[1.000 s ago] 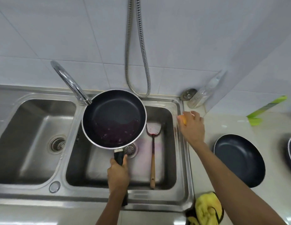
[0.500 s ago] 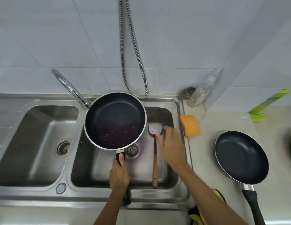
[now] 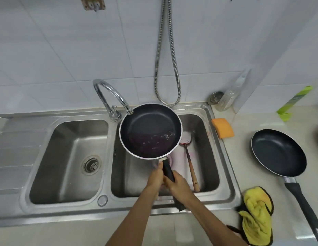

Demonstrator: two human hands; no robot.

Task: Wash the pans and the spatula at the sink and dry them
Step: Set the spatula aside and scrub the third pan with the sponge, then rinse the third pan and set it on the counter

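Note:
A black pan [image 3: 151, 130] with reddish water in it hangs over the right sink basin [image 3: 208, 157], under the tap [image 3: 110, 96]. My left hand [image 3: 155, 178] and my right hand [image 3: 179, 185] both grip its black handle [image 3: 168, 170]. A slotted spatula [image 3: 189, 157] with a wooden handle lies in the same basin, right of the pan. A second black pan [image 3: 279, 152] rests on the counter at the right. An orange sponge [image 3: 223, 127] lies on the sink's right rim. A yellow cloth [image 3: 256, 215] sits at the counter's front edge.
The left basin [image 3: 69, 157] has only its drain. A metal shower hose [image 3: 166, 68] hangs on the tiled wall behind the sink. A clear bottle [image 3: 231, 96] and a round metal plug [image 3: 215, 97] stand at the back corner. A green object [image 3: 294, 102] leans on the right wall.
My right hand left the orange sponge on the sink rim, crossed over the spatula and closed on the pan handle beside my left hand. The pan tilted slightly, and its water shifted.

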